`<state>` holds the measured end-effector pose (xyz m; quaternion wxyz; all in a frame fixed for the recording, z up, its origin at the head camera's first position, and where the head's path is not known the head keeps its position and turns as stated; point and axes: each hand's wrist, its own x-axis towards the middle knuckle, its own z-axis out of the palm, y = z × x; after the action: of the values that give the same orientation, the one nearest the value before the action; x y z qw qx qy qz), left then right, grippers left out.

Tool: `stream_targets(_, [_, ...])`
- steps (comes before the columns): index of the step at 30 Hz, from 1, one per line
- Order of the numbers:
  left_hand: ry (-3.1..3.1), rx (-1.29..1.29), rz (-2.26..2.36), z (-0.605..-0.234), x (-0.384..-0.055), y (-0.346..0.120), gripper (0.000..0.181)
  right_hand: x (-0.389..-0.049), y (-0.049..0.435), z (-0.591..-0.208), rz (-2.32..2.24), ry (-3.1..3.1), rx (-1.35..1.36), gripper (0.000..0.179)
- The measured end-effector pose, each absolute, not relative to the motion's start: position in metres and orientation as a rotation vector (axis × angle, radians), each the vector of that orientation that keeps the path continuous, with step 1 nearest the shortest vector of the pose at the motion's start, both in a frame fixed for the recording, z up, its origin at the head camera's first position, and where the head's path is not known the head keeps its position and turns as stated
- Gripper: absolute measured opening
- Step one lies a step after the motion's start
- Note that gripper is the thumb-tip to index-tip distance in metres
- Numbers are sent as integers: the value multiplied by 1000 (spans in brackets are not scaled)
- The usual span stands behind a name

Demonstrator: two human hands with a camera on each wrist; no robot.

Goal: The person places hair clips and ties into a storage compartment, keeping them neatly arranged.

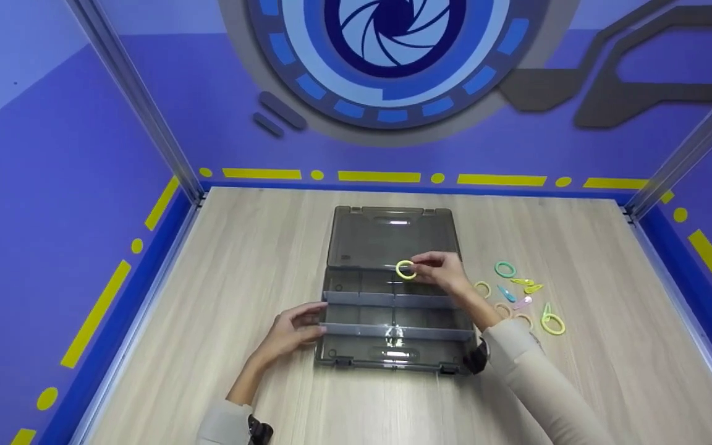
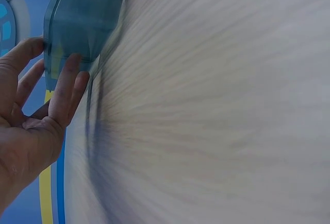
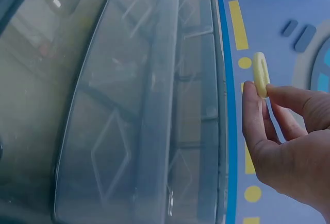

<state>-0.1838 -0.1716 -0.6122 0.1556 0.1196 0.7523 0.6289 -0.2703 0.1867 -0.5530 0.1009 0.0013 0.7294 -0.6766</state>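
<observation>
My right hand (image 1: 445, 272) pinches a small yellow ring (image 1: 405, 269) between thumb and fingertips. In the right wrist view the ring (image 3: 261, 74) is seen nearly edge-on, raised above the box. Below it lies a translucent grey compartment box (image 1: 368, 348), its lid (image 1: 393, 238) folded back towards the rear wall. Two lengthwise dividers (image 1: 356, 299) split the box into rows. At the box's left side, my left hand (image 1: 288, 330) rests its fingertips against the wall. From the left wrist, the fingers (image 2: 67, 82) look loosely extended along the box's side.
Right of the box lie a green ring (image 1: 505, 269), a pale yellow ring (image 1: 483, 289), orange-tinted rings (image 1: 503, 310) and a larger yellow ring (image 1: 553, 324). Small clips in yellow (image 1: 533, 288), blue (image 1: 506, 293) and pink (image 1: 523, 303) lie among them. Blue panels (image 1: 207, 123) enclose the wooden table (image 1: 251, 247).
</observation>
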Motion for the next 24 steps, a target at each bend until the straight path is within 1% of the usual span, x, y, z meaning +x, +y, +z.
stream_targets(5, [2149,339,1797,-610,-186,-173,57,-274,168,-556,-2054,2111,34,27])
stream_targets(11, [2176,367,1786,-608,-189,-172,55,-273,143,-555,-2059,2176,55,22])
stream_targets(24, [2130,307,1828,-612,-185,-170,57,-266,100,-567,-1841,2320,-138,15])
